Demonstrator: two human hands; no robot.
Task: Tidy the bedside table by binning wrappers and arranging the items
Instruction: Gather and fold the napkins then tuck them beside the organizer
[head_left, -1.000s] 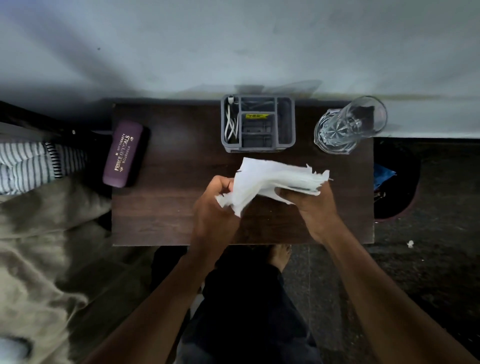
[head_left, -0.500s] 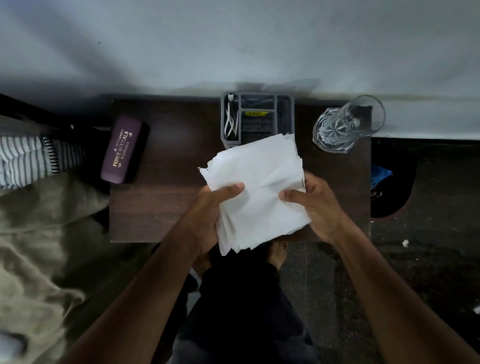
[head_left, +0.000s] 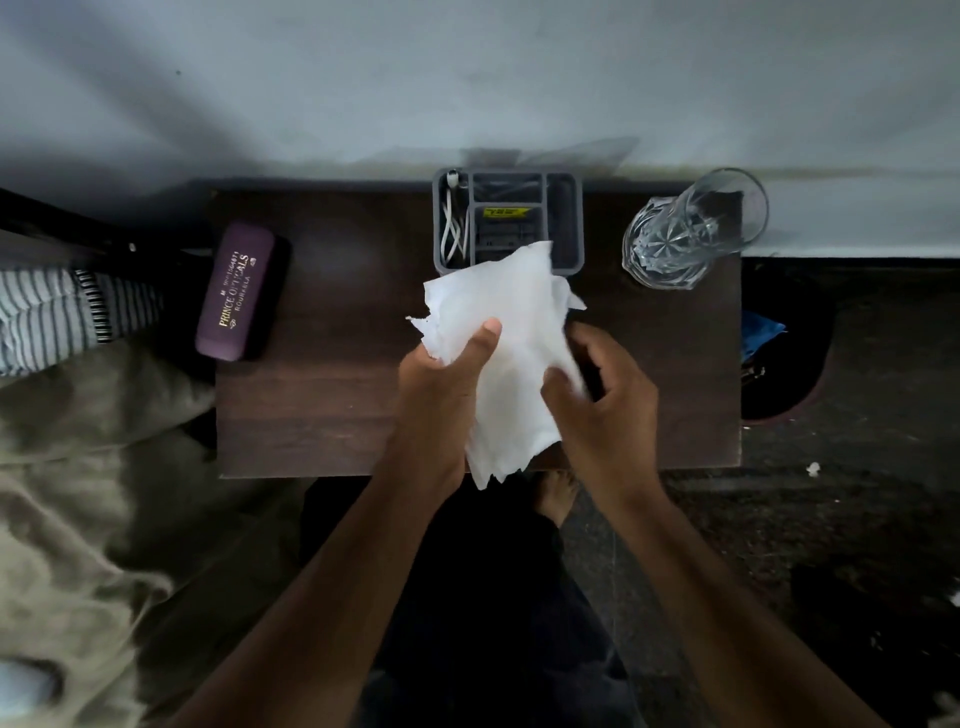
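A stack of white paper tissues is held above the middle of the dark wooden bedside table. My left hand grips its left edge, thumb on top. My right hand holds the right side with curled fingers and is blurred by motion. The stack is bent lengthwise and hides the front edge of the grey organiser. A purple glasses case lies at the table's left edge. A clear cut glass stands at the back right corner.
A dark round bin with something blue inside stands on the floor right of the table. Bedding lies to the left. A pale wall runs behind the table. My leg and bare foot are below the table's front edge.
The tissue stack went from a flat bunch to spread wide, and is now folded narrower between both hands. My right hand moved inward over it.
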